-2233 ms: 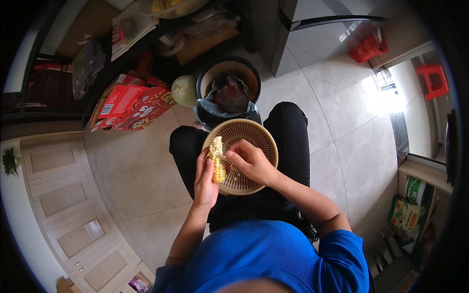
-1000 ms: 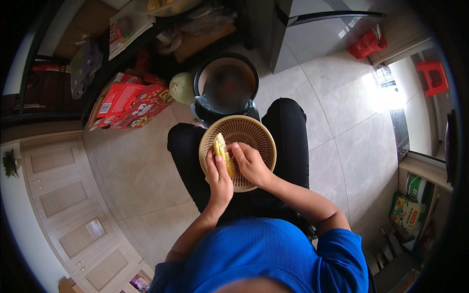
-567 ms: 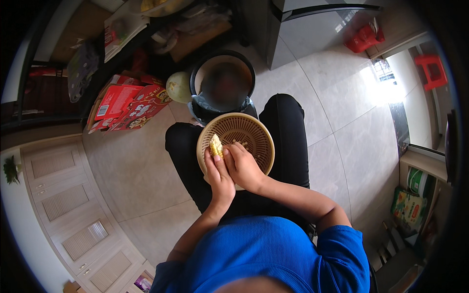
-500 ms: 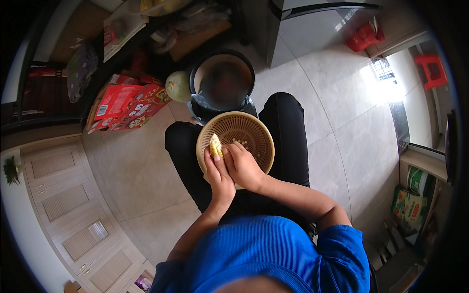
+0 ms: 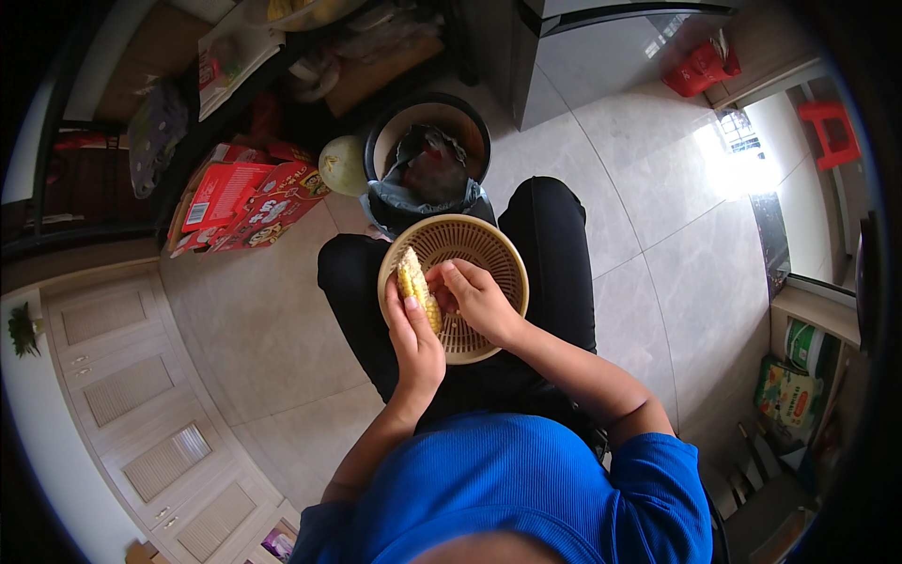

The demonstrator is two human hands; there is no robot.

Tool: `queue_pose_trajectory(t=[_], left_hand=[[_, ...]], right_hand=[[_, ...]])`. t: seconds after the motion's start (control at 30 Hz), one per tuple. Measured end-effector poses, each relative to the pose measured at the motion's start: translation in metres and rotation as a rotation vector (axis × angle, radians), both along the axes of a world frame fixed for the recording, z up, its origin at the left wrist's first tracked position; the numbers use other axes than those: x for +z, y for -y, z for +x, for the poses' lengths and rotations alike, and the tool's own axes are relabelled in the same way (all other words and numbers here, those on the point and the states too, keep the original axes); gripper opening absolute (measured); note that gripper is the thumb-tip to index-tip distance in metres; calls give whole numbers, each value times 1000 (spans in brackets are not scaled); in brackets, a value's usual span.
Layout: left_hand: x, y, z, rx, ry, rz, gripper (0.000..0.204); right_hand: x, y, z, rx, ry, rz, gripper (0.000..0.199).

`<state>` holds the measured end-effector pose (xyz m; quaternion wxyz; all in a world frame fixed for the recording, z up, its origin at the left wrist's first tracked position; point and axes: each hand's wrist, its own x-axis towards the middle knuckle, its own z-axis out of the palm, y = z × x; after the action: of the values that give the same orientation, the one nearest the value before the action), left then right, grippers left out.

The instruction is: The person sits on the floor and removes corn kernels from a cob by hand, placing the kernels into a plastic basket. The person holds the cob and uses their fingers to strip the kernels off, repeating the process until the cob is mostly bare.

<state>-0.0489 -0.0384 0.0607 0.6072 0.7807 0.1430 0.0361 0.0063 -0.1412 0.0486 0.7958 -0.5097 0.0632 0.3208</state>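
Grey tiles (image 5: 634,310) underfoot; over a tan basket (image 5: 470,241) the left hand (image 5: 413,346) grips a corn cob (image 5: 412,281), the right hand (image 5: 481,301) curled at its three o'clock, hold unclear.

Wears a bright blue top (image 5: 507,470) at six o'clock, finely ribbed lengthwise, creased toward five o'clock, edged with a curved neckband (image 5: 498,522). Has short sleeves: a wide, well-lit right sleeve (image 5: 658,493) between four and five, a shadowed, near-navy left sleeve (image 5: 324,538) toward seven. Leaves forearms (image 5: 583,371), left hand (image 5: 411,338) and right hand (image 5: 481,305) bare. Wears plain black trousers (image 5: 559,263), rounded over the knees toward two and past nine.
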Motion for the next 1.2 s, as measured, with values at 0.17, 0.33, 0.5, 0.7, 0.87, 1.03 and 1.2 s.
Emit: queue_pose_trajectory(t=[0.17,0.33,0.5,0.7,0.87,1.03,1.2], left_hand=[[-2,0,-2,-70,44,156,40],[5,12,-2,-47,-3,178,41],[5,12,-3,-52,-43,140,40],[4,12,-3,-56,-51,142,40],[3,8,-3,-28,-19,203,39],[4,-7,0,-35,-63,-47,42],[-3,-18,-7,-18,-148,-348,40]], right_hand=[[15,0,2,122,191,-271,33],[3,-6,-8,6,598,-482,26],[4,-6,-9,25,633,-499,22],[3,-6,-9,41,683,-523,21],[-4,-5,-8,15,560,-469,25],[-4,2,2,9,47,-26,33],[-4,5,5,119,125,-183,36]])
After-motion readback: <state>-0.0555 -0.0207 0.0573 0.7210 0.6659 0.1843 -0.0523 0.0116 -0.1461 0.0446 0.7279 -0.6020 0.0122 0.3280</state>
